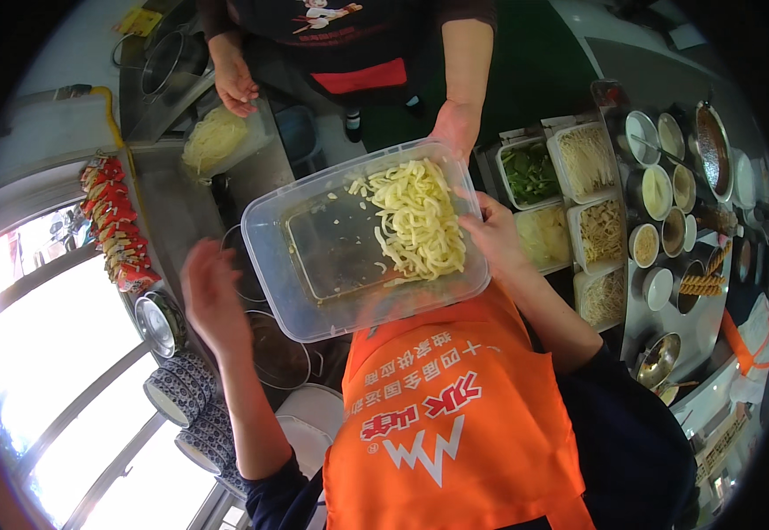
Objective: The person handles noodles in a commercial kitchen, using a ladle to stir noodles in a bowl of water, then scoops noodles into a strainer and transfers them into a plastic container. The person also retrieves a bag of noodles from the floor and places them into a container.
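A clear plastic tub (331, 265) is tilted in front of my orange apron, with thick pale yellow noodles (421, 222) heaped at its right end and small bits scattered on its bottom. My right hand (494, 232) grips the tub's right rim. A co-worker's hand (457, 129) touches the tub's upper right corner. My left hand (212, 285), blurred, is off the tub's left side with nothing visible in it. The co-worker's other hand (235, 86) hovers by a second clear tub of thin noodles (215, 142) at the upper left.
Tubs of green vegetables (530, 173) and shredded ingredients (600, 228) stand at the right, beside a counter of seasoning bowls (656, 192). Large pots (278, 351) sit under my left arm. Stacked patterned bowls (179, 397) and a string of red packets (116, 228) line the window side.
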Available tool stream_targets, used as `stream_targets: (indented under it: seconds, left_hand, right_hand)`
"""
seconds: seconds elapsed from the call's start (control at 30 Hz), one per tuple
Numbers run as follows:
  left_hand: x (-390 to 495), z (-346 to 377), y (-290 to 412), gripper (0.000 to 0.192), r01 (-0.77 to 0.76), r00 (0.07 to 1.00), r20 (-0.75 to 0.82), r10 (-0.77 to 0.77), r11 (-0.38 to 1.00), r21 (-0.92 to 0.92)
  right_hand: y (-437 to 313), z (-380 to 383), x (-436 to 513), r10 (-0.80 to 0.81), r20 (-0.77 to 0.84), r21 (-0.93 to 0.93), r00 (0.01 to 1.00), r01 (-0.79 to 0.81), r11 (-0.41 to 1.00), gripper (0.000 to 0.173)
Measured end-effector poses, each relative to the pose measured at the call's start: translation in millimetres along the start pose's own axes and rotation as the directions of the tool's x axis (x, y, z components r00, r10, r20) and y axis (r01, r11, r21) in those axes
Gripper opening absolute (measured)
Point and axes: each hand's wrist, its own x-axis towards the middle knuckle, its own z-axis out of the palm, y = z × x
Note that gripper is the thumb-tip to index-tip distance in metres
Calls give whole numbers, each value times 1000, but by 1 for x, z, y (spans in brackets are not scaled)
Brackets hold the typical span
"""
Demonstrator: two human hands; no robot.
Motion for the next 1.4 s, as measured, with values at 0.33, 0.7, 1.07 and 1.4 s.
stream_targets:
  seconds: [0.33, 0.7, 1.07, 1.4]
  left_hand:
    - [-39, 213, 36, 76, -356, 743, 669, -12, 840, 410]
    - [-53, 226, 0, 28, 216, 675, 708, -207, 973, 78]
    - [-8, 87, -2, 23, 547, 680, 627, -380, 832, -90]
    - [-33, 97, -36, 37, -474, 824, 566, -28, 513, 716]
  right_hand:
    - [-6, -7, 12, 26, 14, -12, 1000, -25, 1000, 43]
    - [-4, -10, 21, 28, 32, -21, 999, -27, 999, 42]
    - [-6, -6, 21, 34, 46, -37, 998, -32, 999, 45]
    - [-14, 1, 17, 52, 57, -43, 997, -49, 998, 47]
